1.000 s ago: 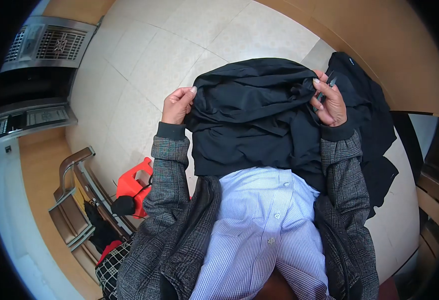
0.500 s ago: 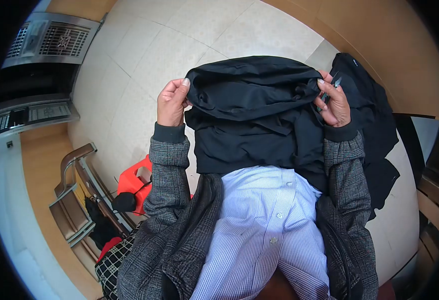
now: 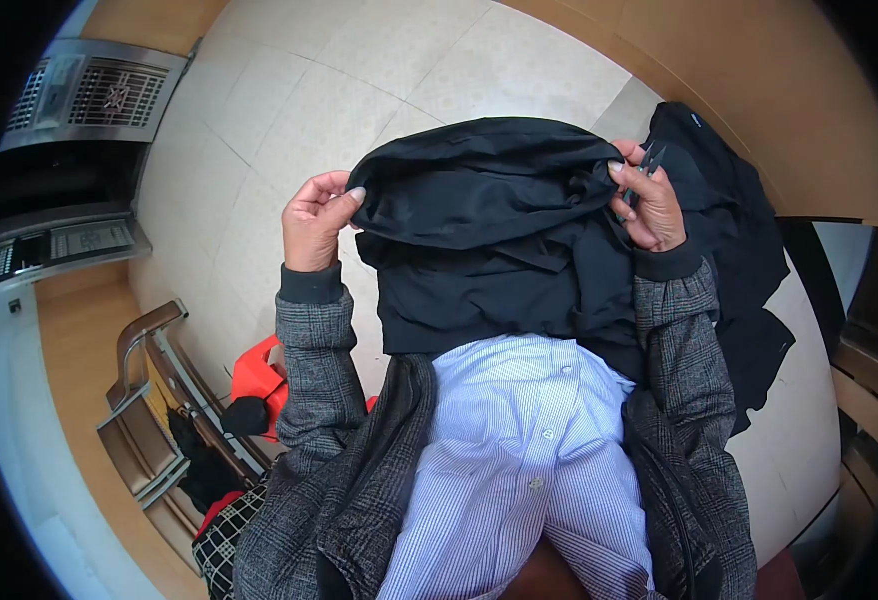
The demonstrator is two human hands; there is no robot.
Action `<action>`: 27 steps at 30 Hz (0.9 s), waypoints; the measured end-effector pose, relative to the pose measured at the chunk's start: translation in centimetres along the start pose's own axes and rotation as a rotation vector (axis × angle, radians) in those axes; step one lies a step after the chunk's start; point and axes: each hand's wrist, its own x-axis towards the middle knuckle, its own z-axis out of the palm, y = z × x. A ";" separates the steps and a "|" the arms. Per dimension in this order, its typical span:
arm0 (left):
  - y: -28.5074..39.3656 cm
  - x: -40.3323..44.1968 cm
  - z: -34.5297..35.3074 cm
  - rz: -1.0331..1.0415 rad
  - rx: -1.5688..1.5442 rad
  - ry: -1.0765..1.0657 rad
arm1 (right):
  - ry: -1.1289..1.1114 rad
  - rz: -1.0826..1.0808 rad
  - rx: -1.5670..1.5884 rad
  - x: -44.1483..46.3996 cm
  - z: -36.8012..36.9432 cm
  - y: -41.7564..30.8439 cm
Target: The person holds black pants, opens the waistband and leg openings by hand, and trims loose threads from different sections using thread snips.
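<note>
A black cloth garment [image 3: 479, 300] lies across my lap, with its tube-like opening spread wide between my hands. My left hand [image 3: 319, 220] pinches the left edge of that opening between thumb and fingers. At the opposite edge, my right hand [image 3: 651, 205] grips the cloth with the thumb on top. A small pair of thread snips [image 3: 653, 160] is tucked in the same right hand, blades pointing up and away; its handle is mostly hidden by the fingers.
More black garments [image 3: 724, 220] are piled at my right. To the left are a red plastic stool-like object [image 3: 257, 372] and a brown-cushioned metal-framed chair [image 3: 139, 440]. A wooden panel [image 3: 759, 100] borders the tiled floor [image 3: 329, 110] at upper right.
Both hands and the garment's opening sit slightly further left in view, the left hand also a little lower. The snips' blades show more clearly, spread apart. Both grips on the cloth persist.
</note>
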 end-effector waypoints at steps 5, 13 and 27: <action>0.3 0.3 -0.7 0.031 0.009 0.044 | 0.021 0.006 -0.065 -0.1 0.2 0.2; 1.1 1.6 -1.6 0.092 0.014 0.097 | 0.075 0.004 -0.147 -0.2 1.3 0.6; 2.6 4.4 -2.7 0.174 0.022 0.099 | 0.292 -0.106 -0.536 -0.6 4.4 -1.0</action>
